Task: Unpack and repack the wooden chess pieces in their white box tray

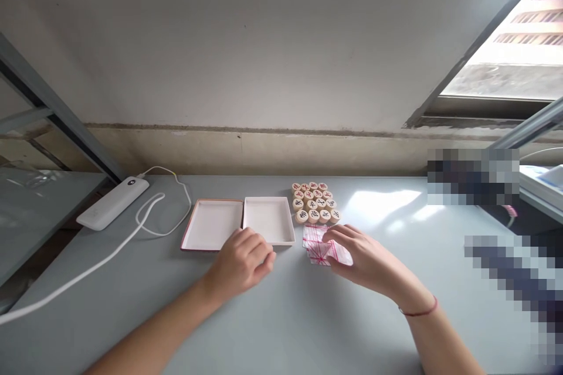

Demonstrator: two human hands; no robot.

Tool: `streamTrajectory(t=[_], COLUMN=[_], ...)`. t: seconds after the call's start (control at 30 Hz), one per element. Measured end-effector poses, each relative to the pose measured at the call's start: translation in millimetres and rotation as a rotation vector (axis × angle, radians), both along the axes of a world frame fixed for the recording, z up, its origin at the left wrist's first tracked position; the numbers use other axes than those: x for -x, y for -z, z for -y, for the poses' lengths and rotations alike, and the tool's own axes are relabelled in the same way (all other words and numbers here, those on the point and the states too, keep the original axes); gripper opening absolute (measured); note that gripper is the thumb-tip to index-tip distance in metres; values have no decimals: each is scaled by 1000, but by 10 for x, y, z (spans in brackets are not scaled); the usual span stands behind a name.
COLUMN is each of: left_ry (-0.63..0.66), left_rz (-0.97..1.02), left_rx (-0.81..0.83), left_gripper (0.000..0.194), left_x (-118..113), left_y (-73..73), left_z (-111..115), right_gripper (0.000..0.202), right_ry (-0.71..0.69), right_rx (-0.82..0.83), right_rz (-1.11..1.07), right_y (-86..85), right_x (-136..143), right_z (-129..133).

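My right hand (pixel 367 258) is over a folded plastic sheet (pixel 314 239) printed with pink-red lines, its thumb and fingers apart around the sheet's right part. My left hand (pixel 241 261) is loosely closed in front of two shallow white trays, with nothing seen in it. The left tray (pixel 209 225) has a reddish-brown rim, and the right tray (pixel 266 220) stands against it. Behind the sheet, wooden xiangqi pieces (pixel 313 202) with dark characters are set in rows, in a compact block.
A white power bank (pixel 113 203) with a white cable (pixel 83 278) lies on the left of the grey table (pixel 281 328). The wall (pixel 246 155) bounds the table's back. Blurred-out dark objects (pixel 472 176) are at the right, below a window.
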State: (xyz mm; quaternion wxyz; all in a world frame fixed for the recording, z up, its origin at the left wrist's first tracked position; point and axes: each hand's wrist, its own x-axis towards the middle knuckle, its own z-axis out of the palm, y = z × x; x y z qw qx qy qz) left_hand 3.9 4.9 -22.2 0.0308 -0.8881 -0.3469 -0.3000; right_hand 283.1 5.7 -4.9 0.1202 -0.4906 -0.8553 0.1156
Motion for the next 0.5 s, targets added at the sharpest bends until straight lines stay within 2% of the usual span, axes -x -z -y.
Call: streamTrajectory(t=[0.1,0.23,0.37,0.5], left_ry=[-93,-180,-180,-143], left_rz=[15,-27,-129,-240], left_rx=[-6,34,115,180], left_gripper=[13,14,10,14], left_x=[57,133,188,213], left_y=[-43,-16,51,81], left_z=[-42,-96,-130,-123], right_gripper=[31,21,12,16], right_ry=[64,96,101,100], right_rx=[37,64,41,12], right_rz=[80,128,136,149], right_y=[114,183,164,185], right_x=[-7,100,163,175], right_z=[8,1,-17,-11])
